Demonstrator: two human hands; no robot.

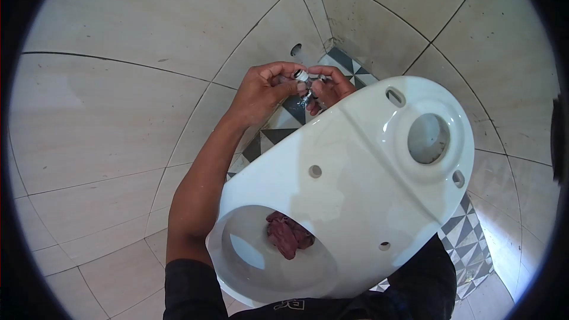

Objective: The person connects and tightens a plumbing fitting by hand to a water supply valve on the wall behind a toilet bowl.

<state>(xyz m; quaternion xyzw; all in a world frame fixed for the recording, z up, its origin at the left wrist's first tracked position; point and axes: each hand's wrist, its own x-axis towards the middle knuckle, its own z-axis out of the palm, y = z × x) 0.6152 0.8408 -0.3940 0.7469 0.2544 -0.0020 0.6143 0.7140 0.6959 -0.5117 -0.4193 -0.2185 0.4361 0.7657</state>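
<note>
Beyond the rim of the toilet bowl, both hands meet at a small chrome valve [306, 96]. It looks like an angle valve, with a white band, perhaps thread tape, around its upper end. My left hand [259, 92] pinches the white-banded end between thumb and fingers. From the other side, my right hand [333, 88] has its fingers curled around the chrome body, hiding part of it. Below the hands lies the white ceramic toilet [349, 184], reaching from my body toward the corner. A crumpled dark red cloth [287, 235] rests inside its bowl.
Close behind the hands, a round hole [296, 50] opens in the beige tiled wall [130, 106]. Two walls meet in a corner just past it. Grey and white patterned floor tiles [468, 249] show around the toilet. The toilet's top has a large round opening [428, 138] and several smaller holes.
</note>
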